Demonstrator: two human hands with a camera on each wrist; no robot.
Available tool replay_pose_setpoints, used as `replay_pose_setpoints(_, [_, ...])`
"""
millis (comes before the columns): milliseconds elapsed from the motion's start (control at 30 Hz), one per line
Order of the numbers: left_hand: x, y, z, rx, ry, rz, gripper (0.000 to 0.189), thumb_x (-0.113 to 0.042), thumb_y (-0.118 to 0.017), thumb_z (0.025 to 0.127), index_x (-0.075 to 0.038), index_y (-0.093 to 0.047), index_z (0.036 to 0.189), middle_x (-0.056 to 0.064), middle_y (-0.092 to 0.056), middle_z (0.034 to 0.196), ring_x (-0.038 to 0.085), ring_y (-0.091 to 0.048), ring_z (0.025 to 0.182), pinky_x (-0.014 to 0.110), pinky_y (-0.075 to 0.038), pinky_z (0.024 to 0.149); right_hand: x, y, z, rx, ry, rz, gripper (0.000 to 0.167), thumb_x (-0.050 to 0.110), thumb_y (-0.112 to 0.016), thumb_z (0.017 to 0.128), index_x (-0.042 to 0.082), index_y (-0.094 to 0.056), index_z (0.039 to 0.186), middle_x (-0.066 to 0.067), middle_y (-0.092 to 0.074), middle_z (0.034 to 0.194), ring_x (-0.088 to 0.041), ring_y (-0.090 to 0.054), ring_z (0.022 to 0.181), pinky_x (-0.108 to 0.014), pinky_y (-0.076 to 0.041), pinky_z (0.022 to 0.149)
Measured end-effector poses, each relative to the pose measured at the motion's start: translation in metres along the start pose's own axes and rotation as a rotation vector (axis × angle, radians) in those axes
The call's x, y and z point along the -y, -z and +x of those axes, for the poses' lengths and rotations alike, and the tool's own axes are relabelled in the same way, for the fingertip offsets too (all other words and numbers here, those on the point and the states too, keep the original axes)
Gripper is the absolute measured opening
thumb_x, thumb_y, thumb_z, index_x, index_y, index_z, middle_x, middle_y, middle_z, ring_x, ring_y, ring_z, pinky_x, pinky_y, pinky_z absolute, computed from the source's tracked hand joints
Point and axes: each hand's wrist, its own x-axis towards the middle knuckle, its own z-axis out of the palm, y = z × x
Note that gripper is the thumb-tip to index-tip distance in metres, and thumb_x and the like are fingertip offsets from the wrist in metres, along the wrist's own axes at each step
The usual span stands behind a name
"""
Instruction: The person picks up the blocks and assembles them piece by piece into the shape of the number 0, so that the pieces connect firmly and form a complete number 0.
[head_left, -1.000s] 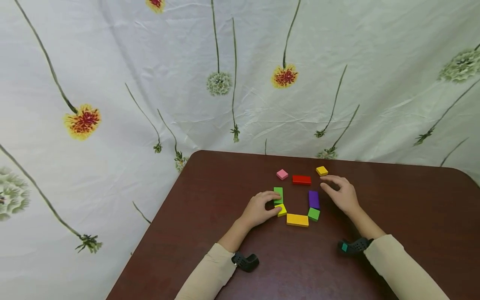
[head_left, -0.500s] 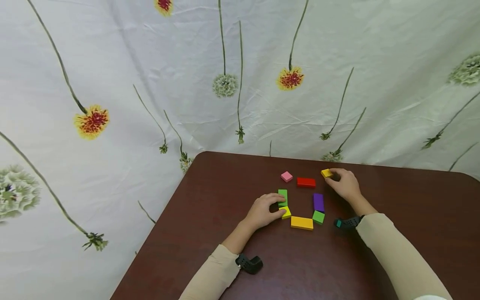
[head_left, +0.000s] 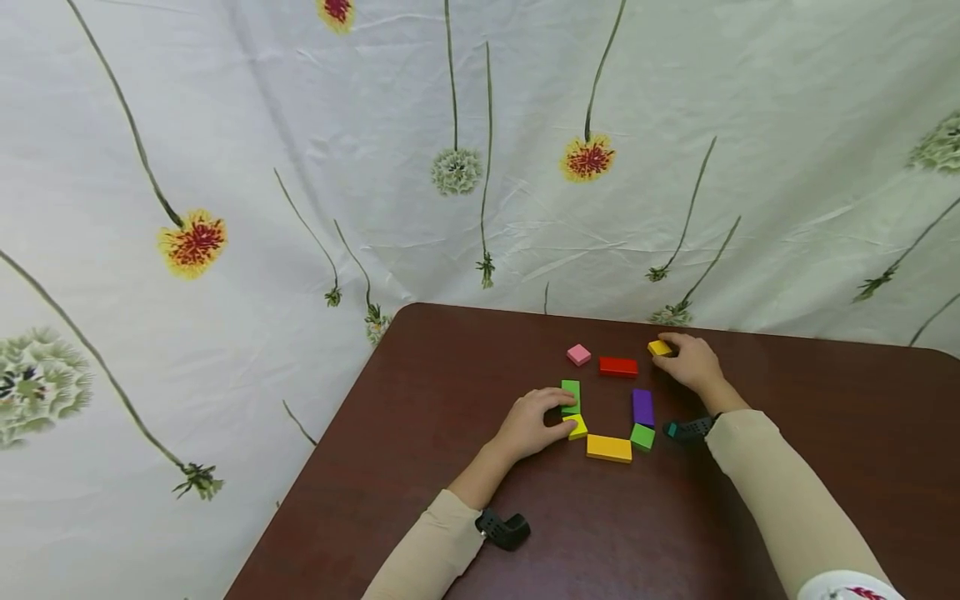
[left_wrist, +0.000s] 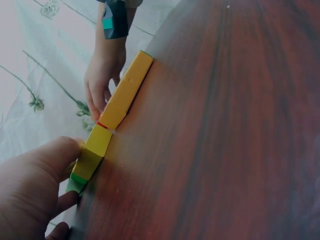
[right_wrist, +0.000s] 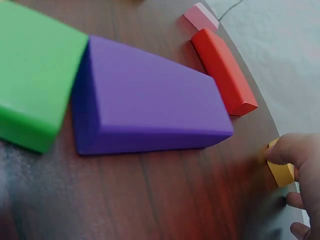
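My right hand (head_left: 692, 363) pinches a small yellow block (head_left: 658, 348) between thumb and fingers near the table's far edge; the right wrist view shows the thumb against this yellow block (right_wrist: 281, 170). On the left, my left hand (head_left: 528, 425) touches two blocks: its thumb is at a yellow block (head_left: 578, 428) and its fingertips rest on a long green block (head_left: 571, 392). A long orange block (head_left: 609, 448), a small green block (head_left: 642, 437) and a purple block (head_left: 642, 407) continue the row around. A red block (head_left: 618, 367) lies behind, apart from the purple one.
A pink block (head_left: 579, 355) sits left of the red one. All blocks lie on a dark brown table (head_left: 420, 375) whose far edge meets a white flowered cloth (head_left: 375, 150). Each wrist wears a black band.
My right hand has moved slightly away from me and taken hold of the small yellow block at the back. The left hand stays at its blocks; the head view has shifted slightly.
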Motion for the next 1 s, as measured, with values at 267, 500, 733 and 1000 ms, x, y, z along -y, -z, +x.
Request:
replay_pose_setpoints(267, [-0.004,0.0,0.0,0.004,0.002,-0.008,0.036,-0.028,-0.068,0.092,-0.015,-0.067,0.126,0.001,-0.061,0.131,0.023,-0.052,0.123,0.049,-0.038,0.102,-0.004,0.004,-0.002,0.012,0.005,0.001,0.05,0.022,-0.063,0.093,-0.008,-0.053,0.132,-0.034,-0.053,0.127,-0.048,-0.05,0.112,-0.058,-0.041,0.093])
replay_pose_setpoints(500, [-0.001,-0.001,0.0,-0.015,-0.026,-0.007,0.035,-0.027,-0.07,0.091,-0.014,-0.067,0.124,0.002,-0.061,0.131,0.024,-0.054,0.121,0.049,-0.04,0.1,-0.004,0.003,-0.01,-0.019,-0.004,0.079,0.048,0.021,-0.067,0.091,-0.008,-0.056,0.127,-0.033,-0.056,0.123,-0.046,-0.053,0.108,-0.057,-0.043,0.09])
replay_pose_setpoints(733, [0.0,0.0,0.0,-0.025,-0.034,-0.016,0.035,-0.026,-0.07,0.091,-0.014,-0.068,0.124,0.003,-0.061,0.13,0.025,-0.054,0.121,0.051,-0.04,0.1,0.004,0.003,-0.021,-0.043,0.034,0.138,0.046,0.023,-0.069,0.091,-0.004,-0.058,0.127,-0.03,-0.057,0.122,-0.043,-0.053,0.105,-0.053,-0.047,0.083])
replay_pose_setpoints(1000, [0.001,-0.001,0.001,-0.024,-0.03,-0.017,0.035,-0.026,-0.071,0.09,-0.014,-0.068,0.123,0.003,-0.061,0.13,0.024,-0.055,0.12,0.049,-0.04,0.099,0.016,0.001,-0.032,0.014,0.078,0.159,0.046,0.022,-0.071,0.089,-0.001,-0.06,0.127,-0.028,-0.057,0.124,-0.039,-0.054,0.101,-0.045,-0.049,0.077])
